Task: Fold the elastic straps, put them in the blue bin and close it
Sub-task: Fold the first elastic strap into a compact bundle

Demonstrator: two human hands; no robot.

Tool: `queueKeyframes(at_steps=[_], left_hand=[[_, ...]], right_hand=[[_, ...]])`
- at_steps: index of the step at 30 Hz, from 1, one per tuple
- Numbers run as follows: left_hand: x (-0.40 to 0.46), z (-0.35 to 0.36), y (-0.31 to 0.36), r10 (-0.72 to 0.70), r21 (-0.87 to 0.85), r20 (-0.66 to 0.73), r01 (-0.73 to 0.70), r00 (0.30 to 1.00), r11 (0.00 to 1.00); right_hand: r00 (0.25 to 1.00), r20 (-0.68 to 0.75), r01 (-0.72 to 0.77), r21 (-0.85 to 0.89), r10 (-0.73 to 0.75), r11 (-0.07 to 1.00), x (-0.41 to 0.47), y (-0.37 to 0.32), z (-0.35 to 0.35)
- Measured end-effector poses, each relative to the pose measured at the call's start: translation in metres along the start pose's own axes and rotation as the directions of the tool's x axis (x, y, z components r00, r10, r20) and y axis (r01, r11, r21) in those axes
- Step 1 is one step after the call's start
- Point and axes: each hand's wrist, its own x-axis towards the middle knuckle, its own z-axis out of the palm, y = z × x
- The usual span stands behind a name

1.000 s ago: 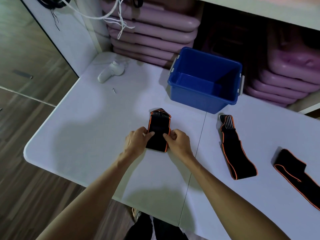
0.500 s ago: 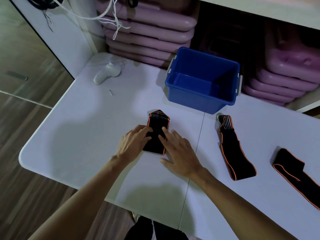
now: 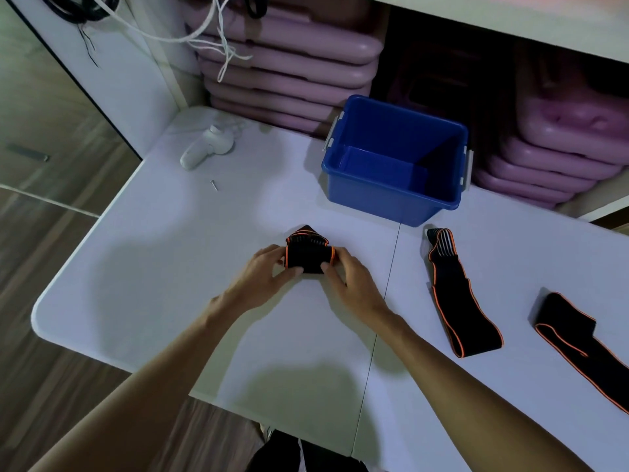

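Note:
A black elastic strap with orange edging (image 3: 308,255) is folded into a short thick bundle at the middle of the white table (image 3: 170,267). My left hand (image 3: 262,277) pinches its left side and my right hand (image 3: 350,281) pinches its right side. The open blue bin (image 3: 391,195) stands behind it, with nothing visible inside and no lid in view. A second strap (image 3: 452,294) lies loosely doubled to the right. A third strap (image 3: 571,335) stretches toward the right edge of the frame.
A white handheld device (image 3: 204,149) and a small screw (image 3: 213,185) lie at the table's back left. Stacked pink plastic pieces (image 3: 289,73) fill the shelf behind the bin. White cords (image 3: 218,39) hang at the back. The table's left edge drops to wooden floor.
The strap was longer and flat under both hands. It has been folded over once more into a shorter bundle, and both hands now grip its sides.

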Motion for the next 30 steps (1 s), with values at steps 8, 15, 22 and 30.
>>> queueKeyframes(at_steps=[8,15,22,30], left_hand=[[0.011,0.007,0.015,-0.263,-0.232,-0.001,0.256,0.965,0.938],[0.015,0.004,0.031,-0.413,-0.618,0.057,0.356,0.909,0.701],[0.014,0.0,0.032,-0.009,-0.234,-0.111,-0.017,0.994,0.972],[-0.018,0.018,0.016,0.286,0.219,-0.057,-0.267,0.957,0.938]], right_hand=[[0.979,-0.12,-0.14,0.177,0.162,0.974,0.023,-0.011,0.007],[0.97,0.033,-0.236,0.356,0.24,0.904,0.025,-0.018,-0.001],[0.998,-0.038,-0.049,0.199,0.058,0.979,0.013,-0.02,-0.014],[0.996,-0.005,0.091,-0.181,-0.093,0.979,-0.019,0.018,-0.001]])
